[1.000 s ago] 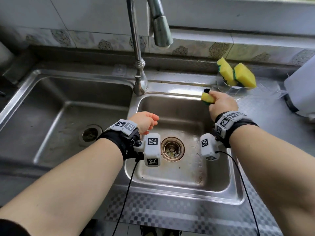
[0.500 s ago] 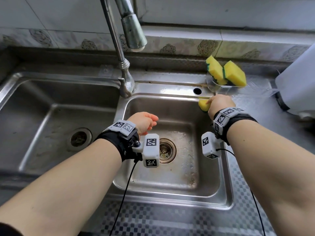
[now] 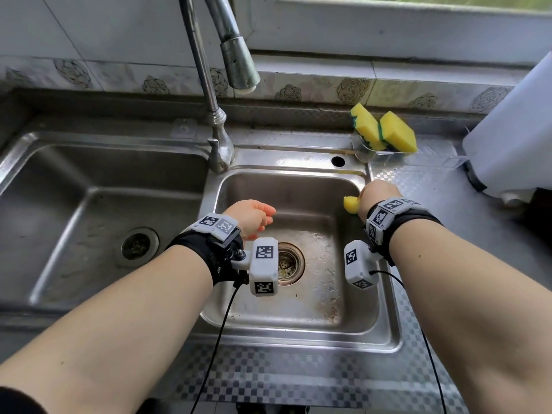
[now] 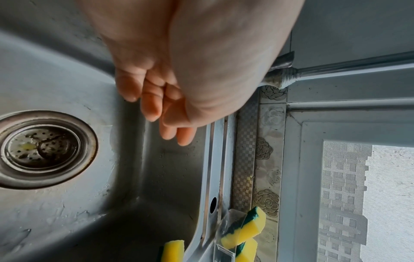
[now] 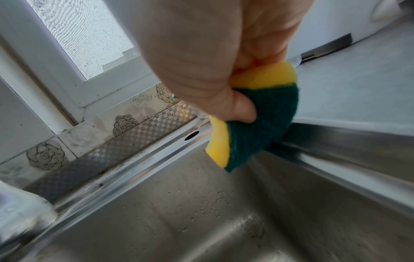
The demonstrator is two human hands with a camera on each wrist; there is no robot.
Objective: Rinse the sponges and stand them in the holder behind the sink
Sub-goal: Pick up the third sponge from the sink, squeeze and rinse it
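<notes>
My right hand (image 3: 378, 194) grips a yellow sponge with a green scrub side (image 5: 260, 124), squeezed and folded, over the right rim of the small sink basin (image 3: 298, 294); the same sponge (image 3: 351, 204) (image 4: 172, 250) shows beside the hand. Two more yellow-green sponges (image 3: 383, 132) (image 4: 243, 228) stand tilted in a clear holder (image 3: 366, 152) behind the basin's right corner. My left hand (image 3: 254, 215) (image 4: 161, 109) hovers over the basin with loosely curled fingers, holding nothing.
A tall faucet (image 3: 215, 85) rises between the two basins, its spray head (image 3: 239, 67) over the small basin's back edge; no water runs. The drain strainer (image 3: 288, 262) lies mid-basin. A large basin (image 3: 89, 204) lies left. A white appliance (image 3: 513, 138) stands right.
My right hand has drawn the sponge back from the holder's side, lower along the basin's right rim. The left hand stays about where it was.
</notes>
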